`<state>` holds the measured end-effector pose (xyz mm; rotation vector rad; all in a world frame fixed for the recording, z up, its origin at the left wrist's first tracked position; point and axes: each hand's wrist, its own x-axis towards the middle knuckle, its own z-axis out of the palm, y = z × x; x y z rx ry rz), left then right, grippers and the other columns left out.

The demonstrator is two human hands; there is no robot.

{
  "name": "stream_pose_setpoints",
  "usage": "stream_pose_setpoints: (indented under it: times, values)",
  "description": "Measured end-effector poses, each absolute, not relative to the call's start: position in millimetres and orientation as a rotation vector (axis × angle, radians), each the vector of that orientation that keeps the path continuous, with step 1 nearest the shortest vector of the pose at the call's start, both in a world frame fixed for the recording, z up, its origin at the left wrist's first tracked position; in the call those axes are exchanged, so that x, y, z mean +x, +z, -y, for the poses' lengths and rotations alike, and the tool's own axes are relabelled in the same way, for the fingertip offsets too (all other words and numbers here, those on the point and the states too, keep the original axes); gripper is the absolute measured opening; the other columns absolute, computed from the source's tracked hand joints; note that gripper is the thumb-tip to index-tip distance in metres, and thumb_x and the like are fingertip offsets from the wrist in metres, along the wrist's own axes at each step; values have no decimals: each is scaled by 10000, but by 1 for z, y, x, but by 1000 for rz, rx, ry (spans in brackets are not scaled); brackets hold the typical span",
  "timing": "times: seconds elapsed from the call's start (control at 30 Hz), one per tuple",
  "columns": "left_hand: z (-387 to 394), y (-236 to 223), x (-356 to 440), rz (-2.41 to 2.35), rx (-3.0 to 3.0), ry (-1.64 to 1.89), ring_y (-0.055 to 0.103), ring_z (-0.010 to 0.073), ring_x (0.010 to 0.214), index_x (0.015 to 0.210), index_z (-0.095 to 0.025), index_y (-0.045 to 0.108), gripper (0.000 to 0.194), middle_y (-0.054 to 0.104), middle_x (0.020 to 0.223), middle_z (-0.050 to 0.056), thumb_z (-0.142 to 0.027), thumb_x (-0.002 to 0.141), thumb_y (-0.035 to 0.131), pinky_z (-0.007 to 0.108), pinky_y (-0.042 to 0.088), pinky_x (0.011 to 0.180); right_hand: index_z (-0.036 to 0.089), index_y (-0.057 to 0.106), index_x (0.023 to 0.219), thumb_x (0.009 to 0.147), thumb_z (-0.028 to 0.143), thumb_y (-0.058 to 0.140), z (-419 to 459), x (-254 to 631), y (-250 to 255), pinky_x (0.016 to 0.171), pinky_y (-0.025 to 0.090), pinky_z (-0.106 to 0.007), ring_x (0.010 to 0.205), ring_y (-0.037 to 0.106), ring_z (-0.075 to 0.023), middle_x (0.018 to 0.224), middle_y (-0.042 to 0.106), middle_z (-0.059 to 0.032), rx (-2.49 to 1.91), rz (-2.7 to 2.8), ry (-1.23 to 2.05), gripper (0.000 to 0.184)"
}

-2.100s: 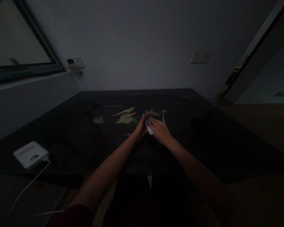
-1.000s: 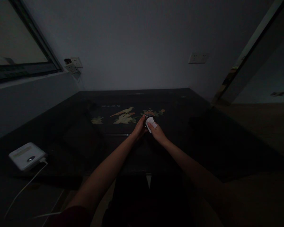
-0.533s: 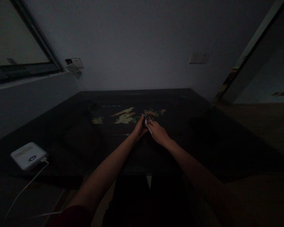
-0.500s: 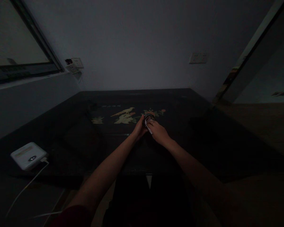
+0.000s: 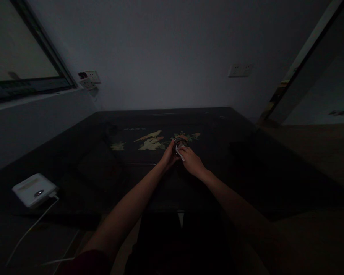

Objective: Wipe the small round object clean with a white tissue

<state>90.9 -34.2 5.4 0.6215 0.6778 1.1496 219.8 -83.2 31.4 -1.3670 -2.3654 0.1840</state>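
Over the dark table, my left hand is wrapped round a small, dark, round object with a shiny rim; the dim light hides its exact kind. My right hand pinches a small white tissue or cloth and presses it against the near side of that round object. Both hands are close together near the middle of the table. The fingers partly cover the round object and the white piece.
A white box-shaped device with a white cable stands on the left. A bird-and-flower picture decorates the tabletop. Wall sockets are at the back right, more sockets at the back left, below a window.
The right hand's fingers and the white piece have shifted very slightly against the round object. The left hand keeps its hold, almost unmoved.
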Motion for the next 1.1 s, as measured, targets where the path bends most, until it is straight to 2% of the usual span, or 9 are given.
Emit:
stream_pose_setpoints:
  times: [0.13, 0.2, 0.3, 0.37, 0.47, 0.63, 0.73, 0.87, 1.1]
  values:
    - [35, 6, 90, -677, 628, 1165, 661, 171, 855, 1045, -158, 664, 401, 709, 953, 81, -479, 920, 459, 278, 516, 779, 169, 582, 1242, 811, 13, 383, 73, 215, 16, 1041, 415, -384, 1214, 499, -201, 1296, 575, -117, -1226, 2217, 333, 500]
    - [35, 6, 91, -682, 617, 1173, 661, 171, 844, 1065, -155, 655, 401, 708, 948, 83, -478, 915, 472, 277, 520, 767, 167, 596, 1229, 806, 32, 394, 67, 211, 7, 1032, 432, -410, 1185, 535, -213, 1265, 600, -121, -1153, 2074, 474, 488]
    - [37, 9, 91, -693, 617, 1164, 660, 176, 805, 1075, -146, 647, 420, 705, 937, 92, -489, 915, 464, 277, 526, 720, 168, 572, 1254, 827, 98, 424, 61, 206, -1, 843, 559, -376, 973, 648, -199, 1116, 676, -94, -1095, 1770, 861, 457]
    - [39, 12, 92, -724, 623, 1153, 659, 177, 777, 1086, -148, 643, 427, 704, 928, 94, -488, 924, 442, 278, 529, 689, 171, 582, 1231, 831, 129, 455, 60, 205, -3, 756, 585, -342, 836, 676, -178, 969, 714, -60, -1068, 1610, 1092, 422]
    - [41, 14, 94, -789, 645, 1151, 659, 178, 750, 1146, -172, 622, 417, 705, 929, 89, -479, 921, 452, 279, 531, 653, 173, 625, 1150, 820, 142, 506, 59, 206, -3, 789, 574, -338, 825, 689, -175, 909, 731, -46, -1053, 1471, 1187, 352]
    - [40, 13, 95, -800, 657, 1166, 658, 177, 730, 1144, -165, 618, 411, 706, 930, 94, -469, 926, 445, 267, 524, 612, 143, 592, 1210, 843, 138, 489, 62, 210, 4, 936, 505, -389, 1042, 651, -210, 1143, 689, -107, -1125, 1658, 929, 382]
    - [38, 11, 93, -732, 631, 1184, 666, 181, 798, 1115, -147, 633, 415, 708, 959, 102, -466, 928, 446, 282, 537, 699, 109, 548, 1266, 863, 93, 422, 68, 213, 12, 1027, 432, -387, 1197, 557, -219, 1285, 601, -159, -1156, 2000, 630, 423]
    - [37, 9, 90, -644, 589, 1185, 669, 185, 870, 1108, -140, 640, 422, 713, 954, 95, -471, 929, 449, 291, 524, 803, 136, 519, 1291, 836, 14, 387, 78, 220, 26, 1019, 421, -359, 1239, 490, -210, 1318, 564, -143, -1197, 2366, 295, 489]
    - [37, 12, 93, -592, 565, 1153, 670, 163, 765, 965, -125, 664, 425, 711, 845, 78, -483, 933, 438, 254, 519, 713, 152, 497, 1328, 892, 58, 400, 84, 226, 40, 989, 422, -347, 1199, 506, -219, 1279, 590, -135, -1292, 2449, -69, 457]
